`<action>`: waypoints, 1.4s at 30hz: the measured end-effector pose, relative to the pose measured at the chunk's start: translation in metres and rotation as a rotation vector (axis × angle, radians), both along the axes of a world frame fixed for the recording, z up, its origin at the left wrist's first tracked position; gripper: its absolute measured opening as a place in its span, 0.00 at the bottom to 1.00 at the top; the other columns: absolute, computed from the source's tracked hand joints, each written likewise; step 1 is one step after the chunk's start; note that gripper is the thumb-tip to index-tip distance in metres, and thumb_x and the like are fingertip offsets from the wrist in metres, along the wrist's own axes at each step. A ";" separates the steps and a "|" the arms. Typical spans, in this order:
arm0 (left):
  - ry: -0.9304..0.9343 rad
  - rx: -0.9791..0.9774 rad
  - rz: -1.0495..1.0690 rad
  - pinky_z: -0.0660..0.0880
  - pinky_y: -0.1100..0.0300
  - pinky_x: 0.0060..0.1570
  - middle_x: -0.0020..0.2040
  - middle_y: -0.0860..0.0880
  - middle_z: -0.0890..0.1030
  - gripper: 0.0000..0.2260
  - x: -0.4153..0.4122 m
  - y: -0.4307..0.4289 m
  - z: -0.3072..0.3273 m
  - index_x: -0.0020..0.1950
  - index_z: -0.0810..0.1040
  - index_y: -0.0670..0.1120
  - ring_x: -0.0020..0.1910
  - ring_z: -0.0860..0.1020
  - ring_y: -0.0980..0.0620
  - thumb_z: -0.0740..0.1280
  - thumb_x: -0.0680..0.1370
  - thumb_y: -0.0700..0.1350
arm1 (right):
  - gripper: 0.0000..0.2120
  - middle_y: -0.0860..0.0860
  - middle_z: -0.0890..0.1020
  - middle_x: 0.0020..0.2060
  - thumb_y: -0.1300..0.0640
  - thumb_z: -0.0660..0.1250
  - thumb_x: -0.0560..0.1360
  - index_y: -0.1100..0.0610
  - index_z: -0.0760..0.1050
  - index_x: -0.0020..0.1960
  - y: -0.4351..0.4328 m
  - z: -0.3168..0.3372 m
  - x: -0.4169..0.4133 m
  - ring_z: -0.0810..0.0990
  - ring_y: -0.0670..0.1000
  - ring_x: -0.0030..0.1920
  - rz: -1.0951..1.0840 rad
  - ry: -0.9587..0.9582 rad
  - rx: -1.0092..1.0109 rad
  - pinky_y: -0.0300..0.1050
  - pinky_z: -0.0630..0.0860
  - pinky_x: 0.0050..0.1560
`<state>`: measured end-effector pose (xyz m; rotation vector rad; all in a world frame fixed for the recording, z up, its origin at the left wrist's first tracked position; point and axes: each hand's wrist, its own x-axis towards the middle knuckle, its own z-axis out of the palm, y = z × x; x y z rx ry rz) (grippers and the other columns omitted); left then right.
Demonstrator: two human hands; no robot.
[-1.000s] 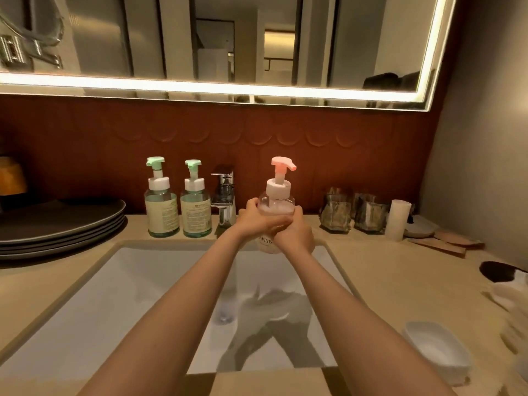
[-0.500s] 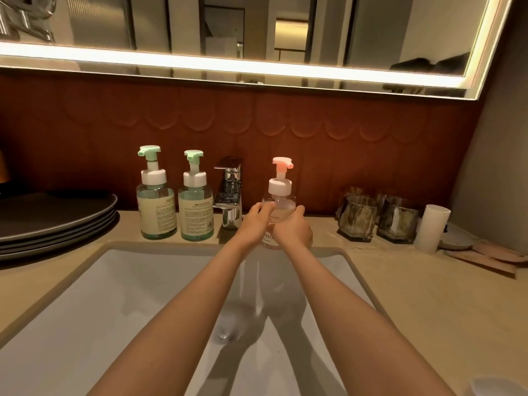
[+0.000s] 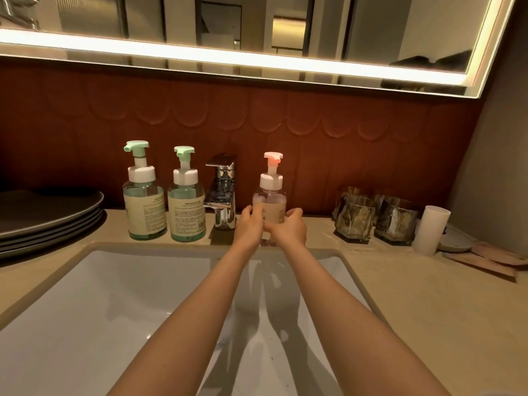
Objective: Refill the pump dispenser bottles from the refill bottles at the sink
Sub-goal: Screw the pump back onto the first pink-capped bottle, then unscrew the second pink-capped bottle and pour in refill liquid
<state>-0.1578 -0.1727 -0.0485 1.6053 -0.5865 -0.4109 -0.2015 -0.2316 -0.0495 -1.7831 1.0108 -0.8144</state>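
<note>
Behind sink basin (image 3: 143, 295), upright pink-pump dispenser bottle (image 3: 271, 201), left hand (image 3: 251, 225) and right hand (image 3: 290, 230) curled round its sides, forearms outstretched.

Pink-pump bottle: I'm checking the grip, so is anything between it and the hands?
Nothing visible. The left hand and right hand both hold the pink-pump bottle directly around its lower body; the faucet stands beside it on the left, outside the grip.
</note>
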 end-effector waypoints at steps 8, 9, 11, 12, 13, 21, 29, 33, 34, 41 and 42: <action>-0.037 0.012 0.003 0.72 0.49 0.60 0.61 0.44 0.75 0.20 -0.013 0.008 0.005 0.68 0.68 0.45 0.58 0.74 0.45 0.52 0.80 0.53 | 0.26 0.56 0.75 0.61 0.63 0.69 0.71 0.59 0.63 0.66 0.007 0.004 -0.013 0.76 0.56 0.59 0.097 0.055 0.046 0.51 0.75 0.58; -0.035 0.021 -0.001 0.72 0.52 0.57 0.62 0.44 0.74 0.20 -0.016 0.010 0.006 0.68 0.67 0.45 0.59 0.74 0.46 0.51 0.80 0.52 | 0.26 0.56 0.75 0.61 0.63 0.68 0.72 0.59 0.63 0.67 0.008 0.006 -0.017 0.75 0.56 0.60 0.109 0.056 0.046 0.50 0.75 0.59; -0.035 0.034 -0.046 0.71 0.58 0.50 0.64 0.44 0.70 0.19 -0.026 0.016 0.012 0.69 0.67 0.44 0.58 0.73 0.47 0.50 0.81 0.50 | 0.23 0.55 0.75 0.61 0.62 0.66 0.73 0.58 0.65 0.67 0.013 0.016 -0.028 0.75 0.55 0.59 0.122 0.052 0.028 0.49 0.75 0.58; -0.050 0.058 -0.072 0.68 0.59 0.49 0.64 0.45 0.69 0.18 -0.031 0.018 0.015 0.68 0.67 0.44 0.57 0.71 0.49 0.50 0.82 0.50 | 0.22 0.55 0.76 0.60 0.61 0.66 0.74 0.57 0.65 0.66 0.015 0.021 -0.033 0.76 0.55 0.58 0.128 0.045 0.019 0.49 0.75 0.57; -0.068 0.074 -0.097 0.67 0.59 0.49 0.63 0.46 0.69 0.18 -0.037 0.020 0.019 0.67 0.68 0.45 0.57 0.70 0.50 0.49 0.82 0.50 | 0.21 0.55 0.76 0.60 0.60 0.65 0.75 0.57 0.66 0.66 0.017 0.026 -0.038 0.76 0.54 0.58 0.129 0.033 0.013 0.48 0.75 0.56; -0.130 0.051 -0.180 0.63 0.53 0.58 0.47 0.48 0.72 0.11 -0.102 0.042 0.056 0.45 0.70 0.49 0.56 0.69 0.47 0.51 0.82 0.50 | 0.22 0.55 0.75 0.60 0.65 0.64 0.73 0.55 0.68 0.66 0.033 0.046 -0.125 0.75 0.54 0.57 -0.008 -0.049 0.026 0.52 0.76 0.58; -0.285 0.064 -0.413 0.65 0.63 0.39 0.53 0.48 0.70 0.12 -0.186 0.040 0.079 0.55 0.68 0.47 0.53 0.67 0.52 0.46 0.83 0.48 | 0.18 0.55 0.74 0.62 0.64 0.63 0.76 0.57 0.69 0.65 0.049 0.104 -0.215 0.73 0.54 0.59 -0.142 -0.050 -0.120 0.47 0.77 0.55; -0.296 -0.032 -0.464 0.63 0.57 0.50 0.58 0.48 0.71 0.13 -0.220 0.041 0.099 0.56 0.69 0.49 0.55 0.68 0.52 0.46 0.82 0.48 | 0.17 0.55 0.74 0.61 0.64 0.63 0.76 0.58 0.69 0.65 0.057 0.133 -0.246 0.74 0.54 0.60 -0.148 0.003 -0.204 0.48 0.77 0.57; -0.302 -0.049 -0.460 0.62 0.56 0.52 0.60 0.47 0.72 0.15 -0.223 0.041 0.104 0.58 0.69 0.49 0.56 0.68 0.52 0.46 0.82 0.48 | 0.17 0.55 0.74 0.60 0.64 0.63 0.76 0.58 0.70 0.65 0.058 0.141 -0.250 0.74 0.54 0.59 -0.144 0.012 -0.225 0.48 0.77 0.57; -0.415 -0.077 -0.562 0.63 0.59 0.52 0.68 0.44 0.71 0.19 -0.276 0.029 0.139 0.69 0.67 0.44 0.60 0.69 0.51 0.46 0.83 0.47 | 0.14 0.52 0.73 0.49 0.67 0.63 0.76 0.58 0.73 0.60 0.046 0.184 -0.321 0.73 0.50 0.50 -0.211 0.024 -0.311 0.43 0.78 0.52; -0.410 -0.069 -0.586 0.63 0.59 0.53 0.68 0.44 0.71 0.19 -0.281 0.027 0.139 0.69 0.67 0.44 0.61 0.69 0.51 0.46 0.83 0.47 | 0.13 0.52 0.73 0.49 0.68 0.63 0.75 0.58 0.73 0.59 0.043 0.185 -0.330 0.73 0.51 0.50 -0.224 0.019 -0.293 0.43 0.78 0.51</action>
